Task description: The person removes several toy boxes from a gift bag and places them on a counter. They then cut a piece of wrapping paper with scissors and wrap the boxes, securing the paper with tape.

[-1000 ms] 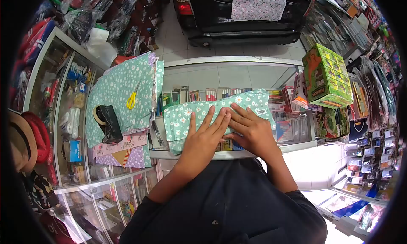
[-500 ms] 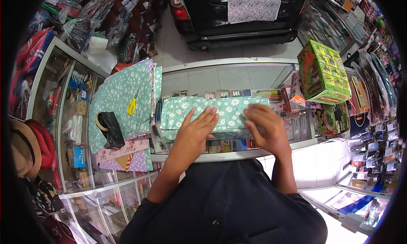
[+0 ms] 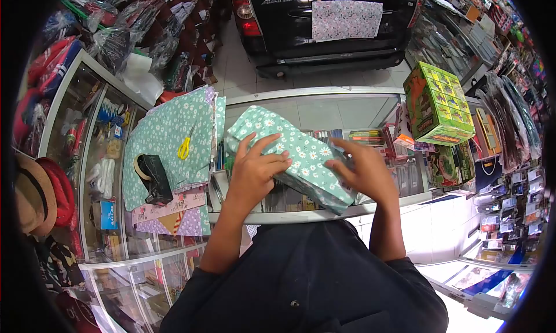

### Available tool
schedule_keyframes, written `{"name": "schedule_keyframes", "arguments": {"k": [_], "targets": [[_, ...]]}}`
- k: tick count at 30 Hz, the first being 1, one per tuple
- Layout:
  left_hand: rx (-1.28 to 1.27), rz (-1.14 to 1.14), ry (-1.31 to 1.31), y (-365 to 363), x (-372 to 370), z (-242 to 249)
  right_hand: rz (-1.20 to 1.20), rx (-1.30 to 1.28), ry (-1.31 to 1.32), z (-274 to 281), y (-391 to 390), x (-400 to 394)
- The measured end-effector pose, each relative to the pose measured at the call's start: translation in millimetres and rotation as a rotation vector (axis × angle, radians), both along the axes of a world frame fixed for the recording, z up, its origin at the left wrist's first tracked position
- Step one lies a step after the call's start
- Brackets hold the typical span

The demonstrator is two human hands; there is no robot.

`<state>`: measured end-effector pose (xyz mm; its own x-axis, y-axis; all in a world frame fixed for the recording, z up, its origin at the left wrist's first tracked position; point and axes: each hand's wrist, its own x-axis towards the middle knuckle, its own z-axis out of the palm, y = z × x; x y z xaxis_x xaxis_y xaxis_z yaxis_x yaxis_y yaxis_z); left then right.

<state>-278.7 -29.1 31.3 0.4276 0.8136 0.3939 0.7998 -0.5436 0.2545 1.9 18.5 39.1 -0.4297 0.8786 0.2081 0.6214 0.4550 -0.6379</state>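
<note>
A long box wrapped in green daisy paper (image 3: 301, 150) lies slantwise on the glass counter, its near right end by the front rail. My left hand (image 3: 258, 168) rests on its left part, fingers spread over the top. At its right end is my right hand (image 3: 365, 168), thumb and fingers apart, with the thumb close over the paper. To the left, sheets of daisy wrapping paper (image 3: 153, 130) lie in a stack. Yellow-handled scissors (image 3: 184, 148) and a black tape dispenser (image 3: 154, 179) sit on that stack.
A green and yellow carton (image 3: 439, 104) stands on the counter's right side. Behind the counter is a black car (image 3: 289, 32) with a floral sheet (image 3: 346, 20) on its back. Hats (image 3: 35, 197) hang at far left, beside a glass cabinet (image 3: 87, 130).
The wrapped box has turned from lying parallel to the counter edge to a slant, its right end swinging toward me. My right hand has shifted slightly with it.
</note>
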Motion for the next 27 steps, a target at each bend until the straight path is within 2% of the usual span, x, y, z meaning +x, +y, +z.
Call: {"name": "schedule_keyframes", "arguments": {"k": [2,5,7,9,16,18,19,21,22,27], "targets": [[0.095,0.089,-0.047,-2,4,-1,0.007,-0.032,-0.055,-3,-2,-6],[0.018,0.095,-0.201,-8,6,10,-0.038,-0.074,-0.055,0,-6,-10],[0.025,0.108,-0.241,-5,7,-3,-0.053,-0.083,-0.064,-2,-9,-13],[0.081,0.363,-0.263,-4,23,-12,-0.090,-0.038,-0.012,-10,-13,-17],[0.144,0.593,-0.200,8,53,-5,-0.236,-0.071,-0.003,-8,-28,-33],[0.167,0.774,-0.123,7,51,-4,-0.237,-0.048,0.013,-14,-31,-34],[0.168,0.773,-0.123,5,48,-8,-0.237,-0.026,0.029,-16,-32,-34],[-0.098,0.793,-0.176,3,42,-12,-0.244,-0.027,0.034,-15,-35,-37],[-0.343,0.814,-0.234,2,41,0,-0.250,-0.029,0.039,-15,-36,-38],[-0.410,0.727,-0.250,10,32,5,-0.248,-0.016,0.020,-14,-40,-43]]}}
